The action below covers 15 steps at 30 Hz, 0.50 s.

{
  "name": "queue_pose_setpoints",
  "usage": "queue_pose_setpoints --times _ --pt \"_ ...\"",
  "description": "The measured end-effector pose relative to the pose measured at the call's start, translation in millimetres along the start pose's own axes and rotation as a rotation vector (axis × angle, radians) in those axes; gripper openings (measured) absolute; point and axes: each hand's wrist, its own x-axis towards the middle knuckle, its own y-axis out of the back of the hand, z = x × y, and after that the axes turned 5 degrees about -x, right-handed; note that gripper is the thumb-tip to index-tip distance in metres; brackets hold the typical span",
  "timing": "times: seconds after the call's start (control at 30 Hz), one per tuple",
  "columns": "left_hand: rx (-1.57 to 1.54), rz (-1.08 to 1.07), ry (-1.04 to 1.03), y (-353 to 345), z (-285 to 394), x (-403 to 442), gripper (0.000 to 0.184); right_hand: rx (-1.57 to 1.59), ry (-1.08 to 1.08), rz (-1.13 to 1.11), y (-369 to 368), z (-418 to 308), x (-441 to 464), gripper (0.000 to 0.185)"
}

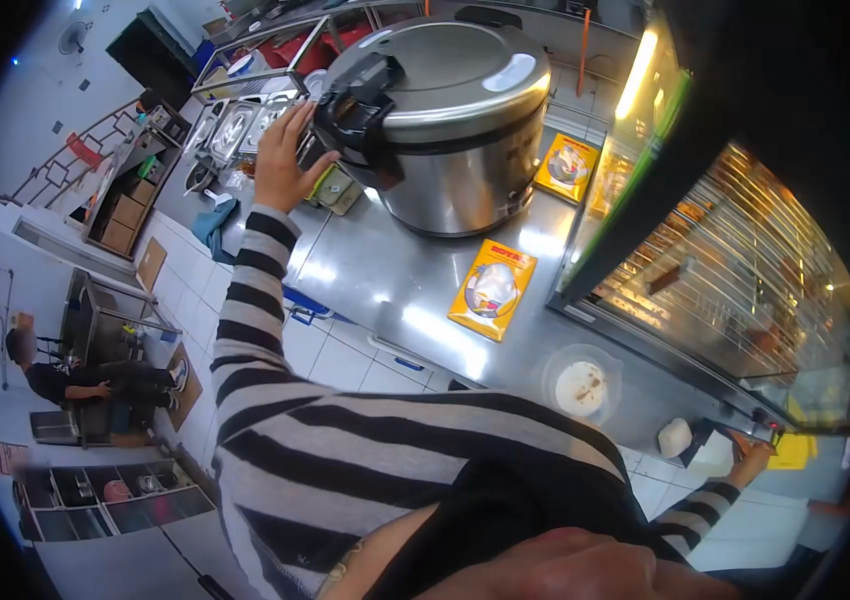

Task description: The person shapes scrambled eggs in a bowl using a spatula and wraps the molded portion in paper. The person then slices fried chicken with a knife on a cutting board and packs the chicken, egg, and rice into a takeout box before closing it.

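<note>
My left hand point(287, 158) is open, fingers spread and thumb out, beside the black latch and handle point(360, 105) of a large steel rice cooker point(455, 150). Whether it touches the handle I cannot tell. The cooker's lid is down, and it stands on a steel counter point(365, 270). Far to the right, my right hand point(751, 460) is at the lower corner of a lit glass display cabinet point(725, 260), close to a small red light. Its fingers look closed, with whatever they hold hidden. A yellow item point(793, 452) lies beside it.
Two yellow packs point(493, 290) lie near the cooker. A clear bowl with white contents point(582, 388) and a small white object point(675, 437) sit along the counter. Steel food pans point(235, 128) stand behind my left hand. A person in dark clothes point(95, 380) stands across the room.
</note>
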Motion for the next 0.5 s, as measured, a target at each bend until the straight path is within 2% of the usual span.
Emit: queue_pose_setpoints --times 0.07,0.13,0.17,0.23,0.27,0.33,0.37,0.4,0.43,0.47,0.5 --pt "-0.130 -0.014 -0.016 -9 -14 4 0.074 0.019 -0.014 -0.025 -16 -7 1 0.043" --pt "-0.250 -0.023 0.009 -27 -31 5 0.072 0.257 -0.087 -0.163 -40 -8 -13 0.033" --pt "-0.432 0.003 0.065 -45 -44 3 0.065 0.264 -0.085 -0.160 -46 -10 -21 0.033" --pt "-0.756 0.010 0.228 -53 -41 13 0.048 0.441 -0.305 -0.116 -56 -17 -27 0.039" --pt "-0.752 0.015 0.240 -51 -37 21 0.048 0.521 -0.416 -0.101 -63 -22 -27 0.047" --pt "-0.953 -0.098 0.309 -53 -39 38 0.044 0.272 -0.176 -0.239 -67 -10 -23 0.064" --pt "-1.081 -0.114 0.407 -57 -41 45 0.039 0.257 -0.146 -0.207 -72 -17 -34 0.066" --pt "-1.087 -0.119 0.406 -56 -43 51 0.039 0.302 -0.229 -0.145 -77 -34 -51 0.068" --pt "-1.254 -0.258 0.501 -53 -43 57 0.035 0.351 -0.308 -0.077 -87 -65 -81 0.070" --pt "-1.414 -0.408 0.592 -50 -43 65 0.031 0.339 -0.301 -0.063 -83 -66 -82 0.071" --pt "-1.388 -0.395 0.606 -49 -37 69 0.030 0.246 -0.250 0.046 -89 -79 -97 0.071"
